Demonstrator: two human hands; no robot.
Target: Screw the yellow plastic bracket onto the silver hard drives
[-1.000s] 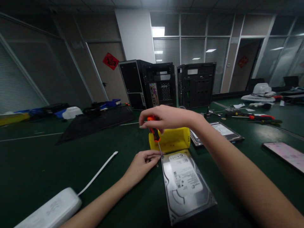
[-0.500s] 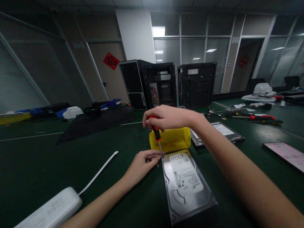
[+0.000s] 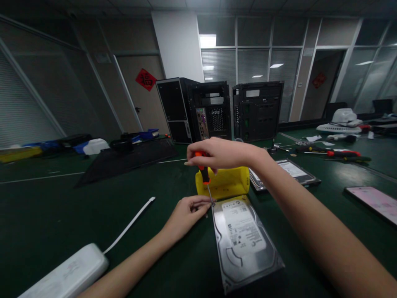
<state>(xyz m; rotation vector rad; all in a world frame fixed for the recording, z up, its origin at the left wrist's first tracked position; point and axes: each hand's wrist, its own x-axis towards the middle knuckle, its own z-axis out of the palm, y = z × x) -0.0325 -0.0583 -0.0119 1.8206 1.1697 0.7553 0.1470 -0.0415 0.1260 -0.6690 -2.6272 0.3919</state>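
Right hand [image 3: 214, 151], slightly shifted, around slim-shafted screwdriver [image 3: 206, 177]; left hand [image 3: 187, 210] curled at metallic hard drive [image 3: 245, 240], grip unclear.

- Screwdriver [image 3: 206, 176], in the right hand [image 3: 215, 152]: handle is showing orange-red and black; shaft is showing silver-grey.
- Hard drive [image 3: 250, 267], just beside the left hand [image 3: 188, 211]: casing is showing silver; label [image 3: 243, 227] is showing white with dark print.
- Bin [image 3: 229, 180], just beyond the left hand: is showing yellow with small dark marks.
- Tabletop [image 3: 142, 178], under both hands: is showing dark green.
- Phone [image 3: 375, 202], well right of the right hand: screen is showing pink.
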